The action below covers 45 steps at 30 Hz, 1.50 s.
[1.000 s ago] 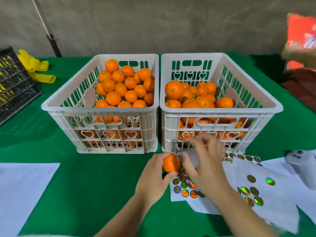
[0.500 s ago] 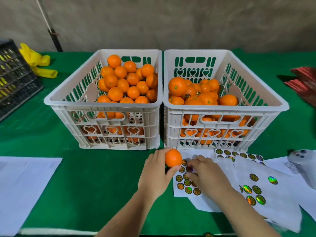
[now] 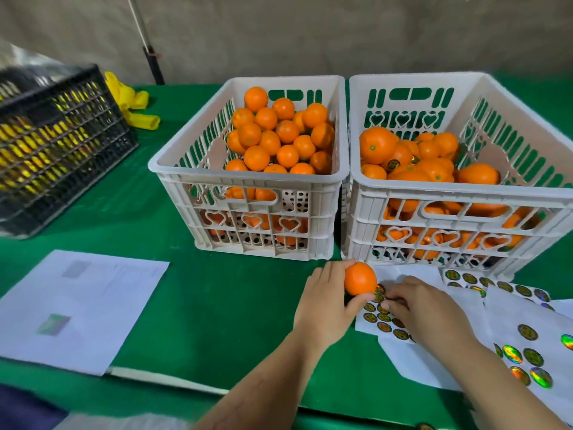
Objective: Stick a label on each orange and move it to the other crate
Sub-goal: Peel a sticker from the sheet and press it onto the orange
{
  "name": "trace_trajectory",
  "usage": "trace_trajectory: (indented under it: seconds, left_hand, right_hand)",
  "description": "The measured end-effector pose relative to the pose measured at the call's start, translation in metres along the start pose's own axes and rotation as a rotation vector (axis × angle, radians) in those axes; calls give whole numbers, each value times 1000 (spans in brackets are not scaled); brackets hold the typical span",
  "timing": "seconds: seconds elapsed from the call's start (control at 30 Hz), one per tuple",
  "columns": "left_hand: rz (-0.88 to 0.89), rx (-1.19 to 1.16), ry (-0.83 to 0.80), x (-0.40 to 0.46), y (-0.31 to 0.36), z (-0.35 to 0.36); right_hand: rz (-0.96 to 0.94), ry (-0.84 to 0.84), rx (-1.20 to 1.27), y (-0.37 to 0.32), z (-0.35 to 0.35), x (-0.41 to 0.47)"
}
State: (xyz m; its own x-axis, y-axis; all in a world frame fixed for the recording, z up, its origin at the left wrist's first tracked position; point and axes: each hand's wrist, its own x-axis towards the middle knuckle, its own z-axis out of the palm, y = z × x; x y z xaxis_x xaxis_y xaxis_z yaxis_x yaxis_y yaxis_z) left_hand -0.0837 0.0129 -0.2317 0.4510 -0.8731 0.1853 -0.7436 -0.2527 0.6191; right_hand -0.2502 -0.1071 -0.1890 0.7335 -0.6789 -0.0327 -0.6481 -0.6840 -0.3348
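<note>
Nearest us, the right hand pinches at a label on the sticker sheet. The left hand, closed around an orange, holds it just beside, ready for labelling. Beyond: left crate unlabelled, right crate receiving.

The right hand covers part of the sticker sheet, hiding what its fingertips touch. The right crate and black crate are cut off by picture edges. Print on the left paper is blurred.
</note>
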Motion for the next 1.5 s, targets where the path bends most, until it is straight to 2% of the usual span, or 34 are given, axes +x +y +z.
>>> trace_trajectory:
  seconds: [0.1,0.23,0.3,0.37,0.43,0.5,0.57,0.7,0.77,0.87,1.0,1.17,1.33,1.43,1.5]
  left_hand:
    - [17,3,-8,0,0,1]
    - [29,5,-11,0,1,0]
    - [25,0,-12,1,-1,1]
    - [19,-17,-9,1,-2,2]
    - [16,-38,1,1,-4,3]
    - [14,-48,7,2,-4,3]
    - [3,-71,10,2,-4,3]
    - [-22,-160,-8,1,-6,2]
    - [-53,-201,-24,2,-7,2]
    - [-73,-256,-31,4,-6,1]
    - [-81,-450,15,3,-2,-3]
    - [-23,-528,64,-10,13,-21]
    - [35,-760,168,-7,50,-63]
    - [196,-723,222,12,73,-105]
    - [287,-568,332,32,75,-133]
  right_hand:
    - [85,-107,229,6,-7,8]
    - [176,-225,318,8,-21,22]
    - [204,-162,380,9,-30,24]
    - [170,44,458,5,-34,23]
    - [37,263,514,-10,-34,18]
    - [-134,353,449,-27,-26,14]
    - [-236,345,361,-35,-13,14]
    - [-282,249,327,-25,0,14]
    - [-336,184,236,-17,0,11]
    - [-424,180,55,-13,0,7]
    - [-495,123,-14,-19,-3,7]
    - [-578,296,12,-38,-21,0]
    - [-591,331,153,-52,-72,-4]
    - [-579,471,193,-60,-118,9]
    - [-480,625,154,-55,-151,30]
